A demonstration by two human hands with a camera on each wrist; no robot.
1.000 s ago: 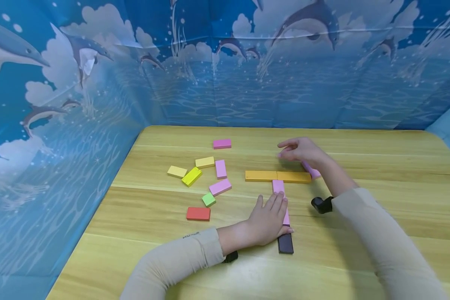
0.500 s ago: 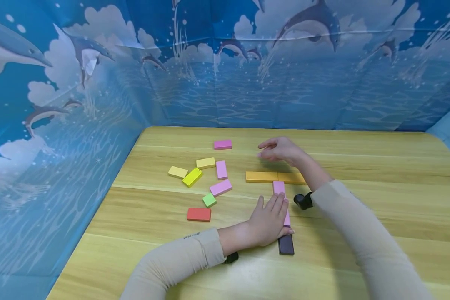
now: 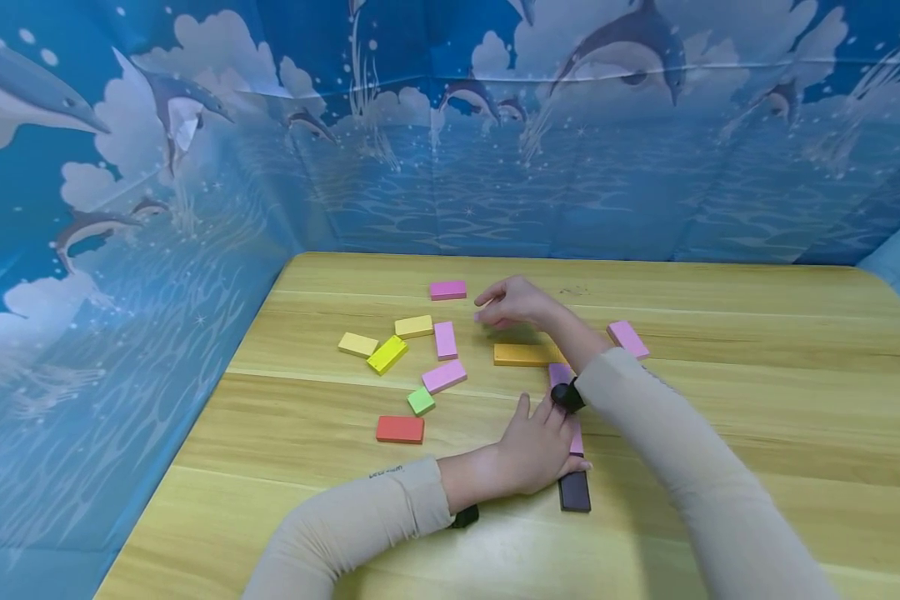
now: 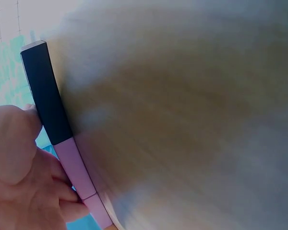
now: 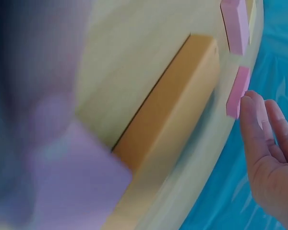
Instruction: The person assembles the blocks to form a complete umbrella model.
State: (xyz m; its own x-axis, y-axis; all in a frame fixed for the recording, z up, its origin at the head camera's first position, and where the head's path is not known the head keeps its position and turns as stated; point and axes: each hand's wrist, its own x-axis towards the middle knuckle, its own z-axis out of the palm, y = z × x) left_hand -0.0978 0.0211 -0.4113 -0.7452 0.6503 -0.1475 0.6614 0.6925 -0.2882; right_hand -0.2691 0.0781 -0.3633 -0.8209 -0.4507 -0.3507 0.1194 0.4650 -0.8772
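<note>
My left hand [image 3: 532,454] lies with extended fingers along a column of blocks. A black block [image 3: 574,493] forms its near end, and pink blocks [image 4: 77,163] follow end to end. Across the far end lies an orange block [image 3: 521,355]; my right forearm covers its neighbour. My right hand [image 3: 516,302] hovers past the orange block, fingers loosely bent and holding nothing. The magenta block [image 3: 448,290] lies just left of its fingertips. In the right wrist view, the fingertips overlap that block's edge, with the orange block close in front.
Left of the column lie two pale yellow blocks [image 3: 414,326], a bright yellow one [image 3: 387,355], two pink ones [image 3: 445,377], a green block [image 3: 421,402] and a red block [image 3: 401,430]. Another pink block [image 3: 627,339] lies to the right. A blue dolphin curtain [image 3: 450,183] borders the wooden table.
My right hand has moved left over the table, from beside the far-right pink block to near the magenta block. My left hand stays on the column.
</note>
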